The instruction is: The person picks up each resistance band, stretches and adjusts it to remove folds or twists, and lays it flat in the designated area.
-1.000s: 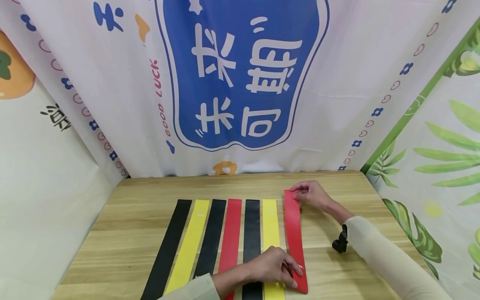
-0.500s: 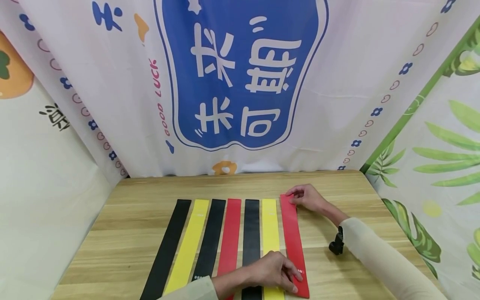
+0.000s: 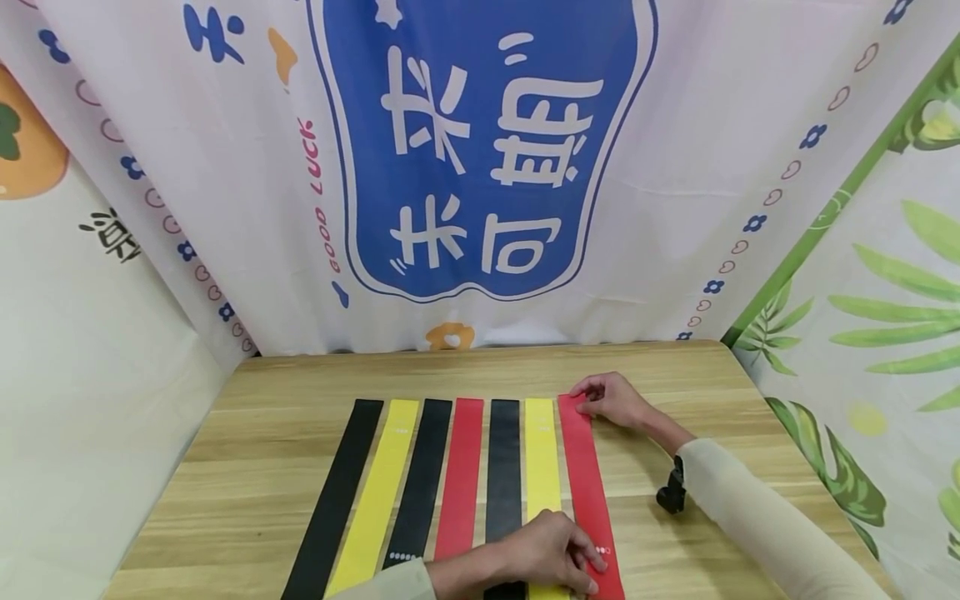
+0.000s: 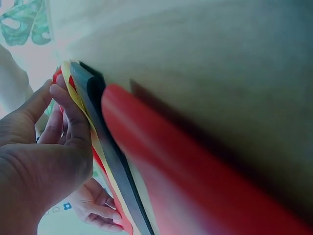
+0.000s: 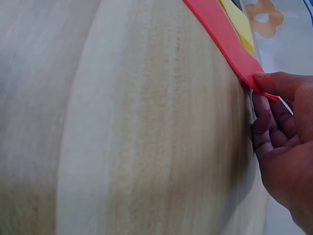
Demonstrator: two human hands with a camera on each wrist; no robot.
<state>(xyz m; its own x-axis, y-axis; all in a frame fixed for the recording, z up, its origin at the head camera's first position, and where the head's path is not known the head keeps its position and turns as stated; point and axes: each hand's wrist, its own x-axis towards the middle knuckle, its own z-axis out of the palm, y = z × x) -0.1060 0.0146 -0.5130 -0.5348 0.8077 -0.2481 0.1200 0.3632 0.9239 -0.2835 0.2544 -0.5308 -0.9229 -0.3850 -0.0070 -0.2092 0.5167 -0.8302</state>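
The rightmost red resistance band [image 3: 587,479] lies lengthwise on the wooden table, slanting slightly from far left to near right. At its far end my right hand [image 3: 615,400] pinches it between thumb and fingers; the right wrist view shows that tip of the red band [image 5: 232,46] slightly raised. My left hand [image 3: 546,552] holds the near end, reaching across a yellow band [image 3: 542,467] and a dark band [image 3: 503,467]. In the left wrist view, my left hand's fingers [image 4: 68,105] close on the band's end, partly hidden.
Left of these lie another red band [image 3: 461,475], a black band [image 3: 420,475], a yellow band [image 3: 378,475] and a further black band [image 3: 337,492], side by side with narrow gaps. A printed curtain [image 3: 660,208] hangs behind the wooden table [image 3: 240,433].
Both hands have drawn the rightmost red band slightly nearer to me; its far end has also moved left, beside the yellow band, level with the row's far ends. The other bands stay put.
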